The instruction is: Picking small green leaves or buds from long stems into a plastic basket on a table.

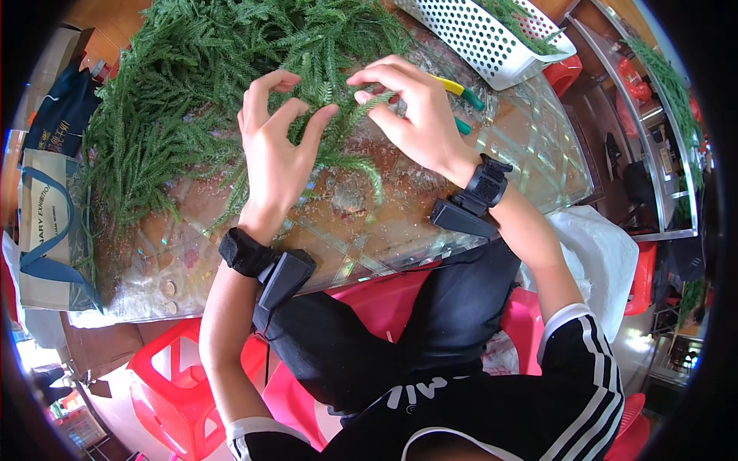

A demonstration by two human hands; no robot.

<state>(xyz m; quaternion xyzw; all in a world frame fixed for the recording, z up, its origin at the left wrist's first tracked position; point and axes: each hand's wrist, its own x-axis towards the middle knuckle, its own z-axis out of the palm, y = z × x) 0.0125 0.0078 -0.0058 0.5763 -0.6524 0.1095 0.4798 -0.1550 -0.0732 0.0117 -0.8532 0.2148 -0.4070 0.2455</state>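
My left hand (280, 150) is over the near edge of a big heap of green artificial foliage sprigs (231, 61). Its fingers are curled but spread apart, with nothing visibly gripped. Facing it, my right hand (419, 115) has a green sprig (355, 119) running into its bent fingers, and part of that sprig is hidden by them. Another feathery sprig (350, 163) lies on the table just below the hands. Cutting pliers with yellow and green handles (463, 92) lie partly behind my right hand.
The table (346, 253) has a clear cover strewn with green bits. A white perforated basket (492, 54) holding greenery stands at the far right. A paper bag with blue handles (50, 223) is at the left edge. A red stool (173, 384) stands below left.
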